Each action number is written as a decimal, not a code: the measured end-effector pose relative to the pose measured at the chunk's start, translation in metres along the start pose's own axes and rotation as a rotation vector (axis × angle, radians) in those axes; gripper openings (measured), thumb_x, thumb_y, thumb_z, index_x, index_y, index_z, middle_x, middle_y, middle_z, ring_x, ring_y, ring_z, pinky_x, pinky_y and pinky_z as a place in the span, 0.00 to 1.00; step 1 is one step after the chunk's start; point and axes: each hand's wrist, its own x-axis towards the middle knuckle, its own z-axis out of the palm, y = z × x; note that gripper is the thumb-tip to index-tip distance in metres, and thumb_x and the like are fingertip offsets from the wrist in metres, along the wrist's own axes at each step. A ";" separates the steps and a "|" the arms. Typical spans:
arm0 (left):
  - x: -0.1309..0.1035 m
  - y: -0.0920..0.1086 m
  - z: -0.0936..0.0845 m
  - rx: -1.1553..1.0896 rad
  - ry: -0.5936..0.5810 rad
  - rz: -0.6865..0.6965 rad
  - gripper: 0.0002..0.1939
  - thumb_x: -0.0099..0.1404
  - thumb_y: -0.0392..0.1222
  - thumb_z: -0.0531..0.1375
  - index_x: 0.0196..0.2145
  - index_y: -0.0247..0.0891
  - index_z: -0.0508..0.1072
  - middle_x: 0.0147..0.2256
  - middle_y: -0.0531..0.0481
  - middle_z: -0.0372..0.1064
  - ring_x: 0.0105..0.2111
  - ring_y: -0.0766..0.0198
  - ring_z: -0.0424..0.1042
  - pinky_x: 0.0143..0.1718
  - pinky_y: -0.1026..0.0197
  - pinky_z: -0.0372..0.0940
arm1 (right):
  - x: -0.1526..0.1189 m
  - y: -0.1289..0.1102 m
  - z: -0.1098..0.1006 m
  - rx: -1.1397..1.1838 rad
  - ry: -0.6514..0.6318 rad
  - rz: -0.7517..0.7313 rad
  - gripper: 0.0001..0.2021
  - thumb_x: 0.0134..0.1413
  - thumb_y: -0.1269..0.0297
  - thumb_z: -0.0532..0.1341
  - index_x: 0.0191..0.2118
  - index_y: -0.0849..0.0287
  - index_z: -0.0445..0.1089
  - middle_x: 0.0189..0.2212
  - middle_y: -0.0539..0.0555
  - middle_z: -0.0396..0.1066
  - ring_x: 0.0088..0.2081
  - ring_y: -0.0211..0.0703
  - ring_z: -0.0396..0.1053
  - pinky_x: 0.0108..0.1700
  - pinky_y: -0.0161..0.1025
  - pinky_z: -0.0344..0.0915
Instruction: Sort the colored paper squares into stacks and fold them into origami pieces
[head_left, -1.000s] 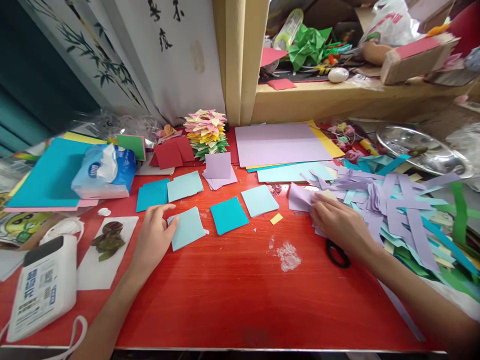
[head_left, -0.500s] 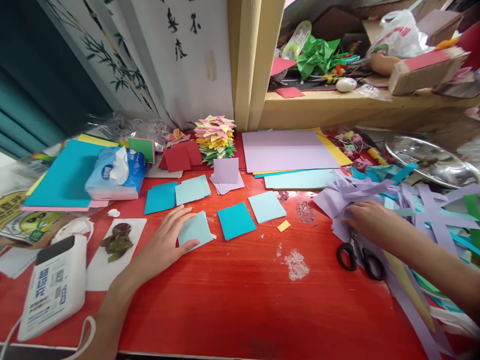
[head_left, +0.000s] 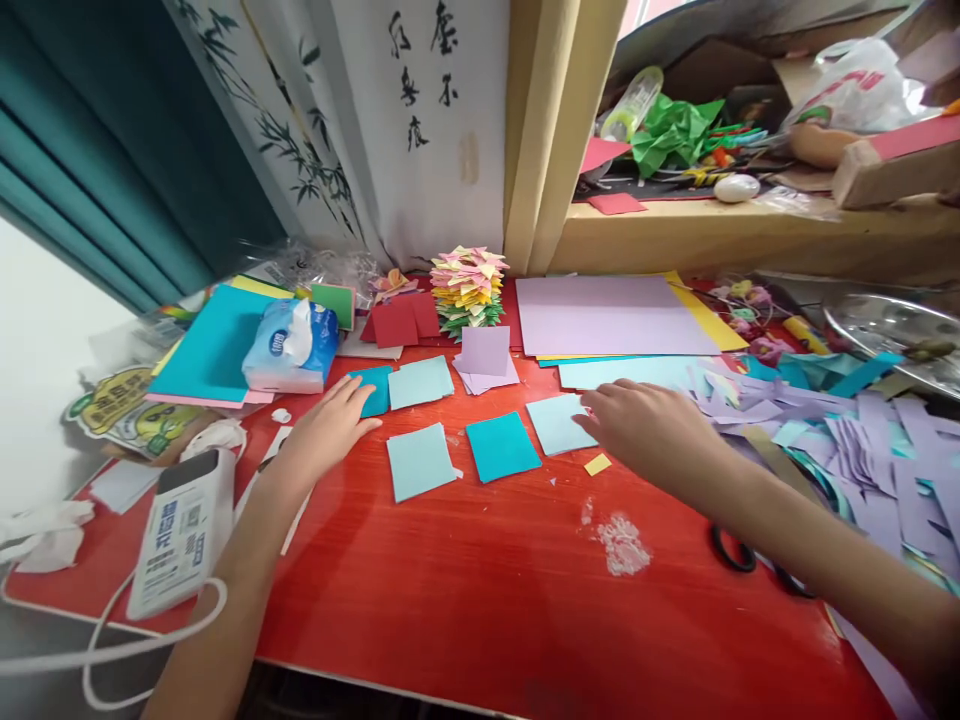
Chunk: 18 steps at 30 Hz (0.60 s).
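The teal squares at the left (head_left: 376, 391) are partly covered by the left hand (head_left: 328, 428), its fingers loosely spread; the near edge of the pale blue stack (head_left: 557, 424) is overlapped by the fingertips of the right hand (head_left: 646, 422), held palm down, though whether paper is pinched there cannot be told. Between the hands, a pale green stack (head_left: 421, 462) and a bright teal stack (head_left: 502, 446) are laid flat on the red table (head_left: 450, 590); black scissor handles (head_left: 733, 549) are partly hidden by the right forearm.
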 end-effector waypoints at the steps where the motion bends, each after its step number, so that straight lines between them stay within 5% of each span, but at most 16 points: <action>1: 0.006 -0.004 0.000 -0.018 -0.041 0.016 0.28 0.63 0.51 0.51 0.57 0.34 0.58 0.61 0.41 0.48 0.61 0.51 0.46 0.58 0.51 0.49 | 0.005 -0.012 -0.004 -0.010 -0.002 -0.042 0.11 0.57 0.71 0.50 0.31 0.63 0.70 0.27 0.57 0.71 0.31 0.43 0.67 0.28 0.37 0.53; 5: 0.021 -0.021 0.001 -0.137 -0.140 0.038 0.29 0.62 0.58 0.49 0.58 0.45 0.57 0.60 0.50 0.52 0.58 0.54 0.54 0.56 0.52 0.53 | 0.014 -0.052 -0.008 0.053 0.004 -0.254 0.11 0.51 0.79 0.51 0.26 0.61 0.67 0.24 0.52 0.68 0.26 0.39 0.64 0.25 0.37 0.47; 11: 0.017 -0.028 0.002 -0.201 -0.093 0.057 0.25 0.64 0.56 0.47 0.55 0.44 0.62 0.58 0.50 0.57 0.57 0.57 0.57 0.56 0.55 0.53 | 0.052 -0.081 0.008 0.343 0.053 -0.419 0.13 0.60 0.70 0.48 0.33 0.61 0.69 0.30 0.53 0.71 0.30 0.39 0.67 0.24 0.36 0.54; 14: 0.016 -0.028 0.003 -0.219 -0.075 0.050 0.22 0.66 0.52 0.44 0.52 0.43 0.65 0.55 0.52 0.61 0.56 0.60 0.59 0.55 0.57 0.55 | 0.090 -0.088 0.030 0.438 0.136 -0.515 0.14 0.61 0.70 0.47 0.45 0.61 0.67 0.46 0.56 0.69 0.44 0.41 0.68 0.36 0.36 0.63; 18: 0.013 -0.024 0.006 -0.105 0.012 0.037 0.21 0.67 0.48 0.43 0.52 0.43 0.66 0.52 0.49 0.65 0.51 0.57 0.66 0.51 0.56 0.60 | 0.128 -0.098 0.059 0.438 0.190 -0.549 0.16 0.60 0.70 0.49 0.53 0.63 0.63 0.55 0.59 0.62 0.55 0.46 0.60 0.50 0.41 0.62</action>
